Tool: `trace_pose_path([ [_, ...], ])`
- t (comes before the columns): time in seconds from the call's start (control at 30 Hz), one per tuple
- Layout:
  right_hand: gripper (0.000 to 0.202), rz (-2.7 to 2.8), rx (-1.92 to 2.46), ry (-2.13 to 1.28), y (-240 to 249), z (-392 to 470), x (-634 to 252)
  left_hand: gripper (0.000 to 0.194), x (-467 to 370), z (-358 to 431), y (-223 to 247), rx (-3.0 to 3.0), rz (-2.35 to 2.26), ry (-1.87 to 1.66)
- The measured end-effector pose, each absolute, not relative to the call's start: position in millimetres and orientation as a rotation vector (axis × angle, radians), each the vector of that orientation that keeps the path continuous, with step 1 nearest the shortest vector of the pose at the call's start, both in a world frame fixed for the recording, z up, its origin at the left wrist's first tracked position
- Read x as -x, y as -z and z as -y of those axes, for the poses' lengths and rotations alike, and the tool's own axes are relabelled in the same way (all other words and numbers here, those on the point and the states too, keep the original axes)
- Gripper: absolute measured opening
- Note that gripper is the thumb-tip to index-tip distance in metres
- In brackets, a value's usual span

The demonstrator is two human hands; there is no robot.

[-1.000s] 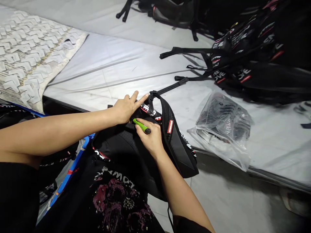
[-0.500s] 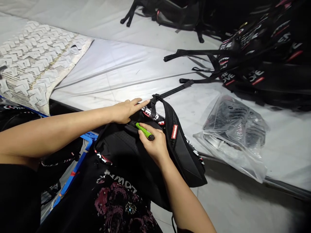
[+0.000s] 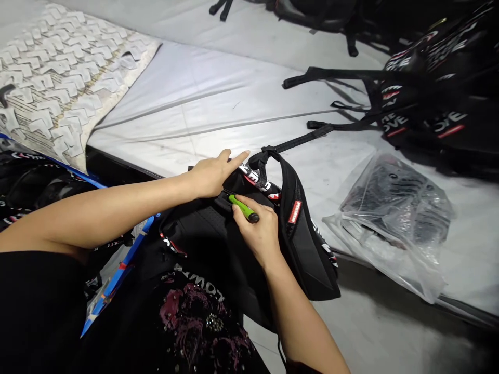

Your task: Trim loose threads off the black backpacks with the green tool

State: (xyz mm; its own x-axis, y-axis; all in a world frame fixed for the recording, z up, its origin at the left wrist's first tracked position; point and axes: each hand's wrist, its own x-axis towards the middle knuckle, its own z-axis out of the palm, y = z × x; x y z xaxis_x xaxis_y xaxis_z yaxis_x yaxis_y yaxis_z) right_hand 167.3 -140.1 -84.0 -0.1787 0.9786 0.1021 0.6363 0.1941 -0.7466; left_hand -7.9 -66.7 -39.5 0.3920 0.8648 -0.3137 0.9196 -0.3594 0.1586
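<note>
Green tool (image 3: 243, 208) in right hand (image 3: 260, 232), tip seemingly against backpack (image 3: 210, 234)

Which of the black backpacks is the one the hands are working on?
The black backpack at the table edge, under both hands: left hand flat on it, right hand holding a green-handled tool. The other backpacks lie untouched, far right.

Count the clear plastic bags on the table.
1. The plastic bag lies on the grey table, right of the backpack under the hands, with dark items inside. Others may be hidden behind the black pile at upper right.
</note>
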Motion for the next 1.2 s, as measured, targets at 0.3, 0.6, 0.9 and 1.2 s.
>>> trace_pose_path([
  [0.3,0.024,1.880,1.511,-0.806,79.7,139.2,-160.2,0.093,8.1,67.0,43.8,-2.384,-1.545,0.206],
  [0.6,0.026,1.949,1.557,-0.770,71.2,140.8,-154.2,0.086,9.5,65.0,43.9,-2.385,-1.522,0.190],
  [0.9,0.027,1.890,1.549,-0.885,75.9,138.3,-163.9,0.087,8.6,63.6,44.0,-2.355,-1.529,0.219],
  [1.2,0.031,1.836,1.417,-1.074,77.2,134.5,-170.9,0.085,8.6,64.4,44.5,-2.368,-1.530,0.219],
])
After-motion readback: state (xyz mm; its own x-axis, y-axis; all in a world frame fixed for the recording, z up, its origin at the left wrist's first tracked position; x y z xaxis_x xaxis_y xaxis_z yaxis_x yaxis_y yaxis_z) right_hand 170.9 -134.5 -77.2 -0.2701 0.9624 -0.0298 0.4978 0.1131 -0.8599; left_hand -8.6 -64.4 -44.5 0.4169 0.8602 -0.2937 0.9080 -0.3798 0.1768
